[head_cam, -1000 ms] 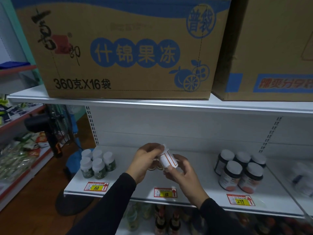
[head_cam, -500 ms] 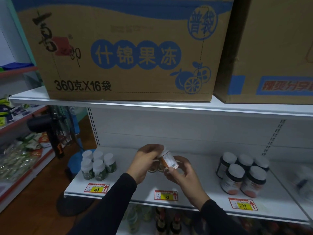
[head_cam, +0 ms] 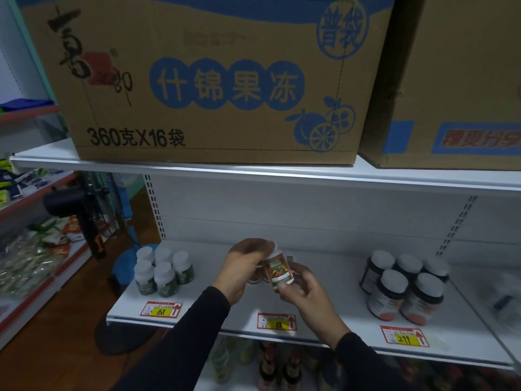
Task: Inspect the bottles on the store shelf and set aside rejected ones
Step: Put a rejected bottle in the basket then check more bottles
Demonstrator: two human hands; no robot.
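Note:
Both hands hold one small bottle (head_cam: 278, 267) with a white cap and an orange-green label, upright above the middle of the white shelf (head_cam: 324, 280). My left hand (head_cam: 244, 266) grips its cap end from the left. My right hand (head_cam: 306, 292) pinches its base from below. Behind my hands, a few similar small bottles (head_cam: 258, 277) stand mostly hidden. A cluster of green-labelled bottles (head_cam: 162, 270) stands at the shelf's left. Dark bottles with white caps (head_cam: 406, 286) stand at the right.
Price tags 168 (head_cam: 161, 309), 88 (head_cam: 277, 322) and 299 (head_cam: 404, 336) line the shelf's front edge. Large cardboard boxes (head_cam: 208, 80) sit on the shelf above. Dark glass bottles (head_cam: 277, 368) fill the shelf below. A fan (head_cam: 84, 213) stands on the floor at left.
The bottle has been turned in my hands from tilted, with its white back label showing, to upright with the orange-green front facing me. My hands stayed in place.

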